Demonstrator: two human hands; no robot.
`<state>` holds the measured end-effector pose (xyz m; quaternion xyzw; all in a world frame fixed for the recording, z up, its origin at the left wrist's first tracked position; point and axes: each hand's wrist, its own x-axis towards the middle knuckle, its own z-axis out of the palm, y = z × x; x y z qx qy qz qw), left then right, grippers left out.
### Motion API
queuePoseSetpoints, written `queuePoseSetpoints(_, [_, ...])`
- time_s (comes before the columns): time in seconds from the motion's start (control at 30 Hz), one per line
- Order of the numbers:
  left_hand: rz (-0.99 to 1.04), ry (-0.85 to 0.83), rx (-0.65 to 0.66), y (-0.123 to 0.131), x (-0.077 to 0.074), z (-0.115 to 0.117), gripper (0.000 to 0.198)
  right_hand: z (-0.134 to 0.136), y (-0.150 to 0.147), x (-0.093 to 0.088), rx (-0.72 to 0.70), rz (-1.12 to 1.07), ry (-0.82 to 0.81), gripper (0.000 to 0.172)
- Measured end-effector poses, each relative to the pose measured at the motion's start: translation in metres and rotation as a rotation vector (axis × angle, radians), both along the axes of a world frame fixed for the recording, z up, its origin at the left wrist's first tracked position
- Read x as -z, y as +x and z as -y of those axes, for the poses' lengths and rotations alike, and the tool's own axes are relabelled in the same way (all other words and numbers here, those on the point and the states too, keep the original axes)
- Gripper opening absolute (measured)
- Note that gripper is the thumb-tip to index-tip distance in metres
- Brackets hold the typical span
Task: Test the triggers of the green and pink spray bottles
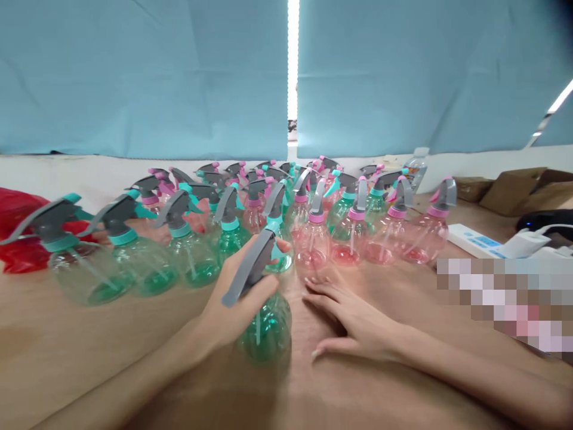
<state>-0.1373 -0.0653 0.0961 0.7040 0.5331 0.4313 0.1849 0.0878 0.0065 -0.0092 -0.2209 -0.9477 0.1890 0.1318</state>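
Note:
My left hand (244, 286) is closed around the neck of a green spray bottle (266, 331), whose grey lever slants toward me. The bottle is see-through, with a thin dip tube inside. My right hand (353, 316) lies on the tabletop to the right of it, fingers spread and holding nothing. Beyond my left hand stands a front row of green spray bottles (192, 257) with teal and grey heads. Pink spray bottles (311, 242) with pink collars and grey levers stand just past my right fingertips.
Several more pink and green bottles crowd behind the front row. A red plastic bag (27, 257) lies at the left. On the right are a white power strip (474, 239) with a plug, a cardboard box (514, 191) and a clear bottle (417, 167). Blue sheeting (134, 77) covers the back.

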Motion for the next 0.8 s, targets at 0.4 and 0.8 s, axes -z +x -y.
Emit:
queuePoseSetpoints(0.4, [0.138,-0.044,0.07,0.009,0.005,-0.011,0.041,0.002,-0.003,-0.004,0.015,0.006,-0.056,0.092])
queuePoseSetpoints(0.8, [0.193,-0.092,0.061,0.015,0.006,-0.014,0.043,0.003,-0.004,-0.012,0.014,0.006,-0.069,0.092])
